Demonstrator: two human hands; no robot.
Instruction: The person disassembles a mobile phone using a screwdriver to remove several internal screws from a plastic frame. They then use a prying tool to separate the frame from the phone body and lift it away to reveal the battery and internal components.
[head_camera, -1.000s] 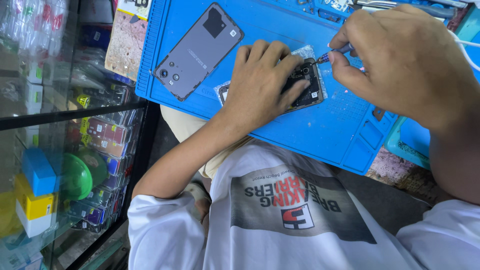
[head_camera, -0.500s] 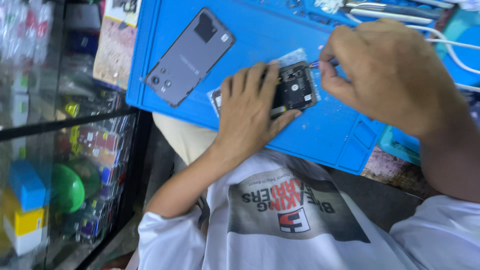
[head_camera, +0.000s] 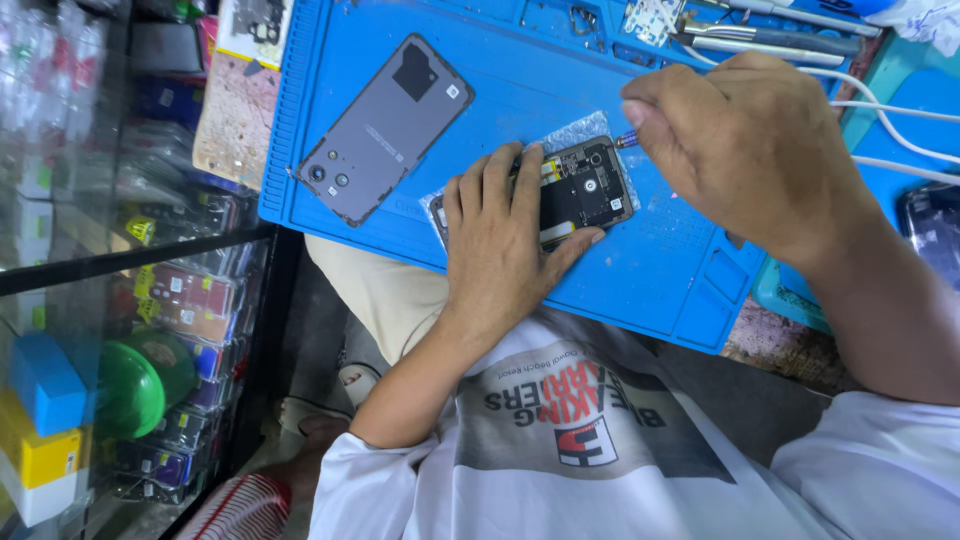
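An opened phone (head_camera: 585, 190) with its insides showing lies on a blue work mat (head_camera: 520, 70). My left hand (head_camera: 500, 235) rests flat on the phone's lower half, fingers spread, pressing it down. My right hand (head_camera: 750, 150) is closed around a thin screwdriver (head_camera: 627, 140) whose tip meets the phone's upper right corner. The phone's grey back cover (head_camera: 385, 130) lies apart on the mat, up and to the left of my left hand.
Metal tools (head_camera: 760, 35) and a small circuit part (head_camera: 650, 18) lie along the mat's far edge. White cables (head_camera: 890, 135) run at the right, beside a dark phone (head_camera: 935, 235). A glass display case (head_camera: 120, 300) full of small goods stands at the left.
The view has shifted slightly; both hands remain on the opened phone, the right hand still working the screwdriver at its corner.
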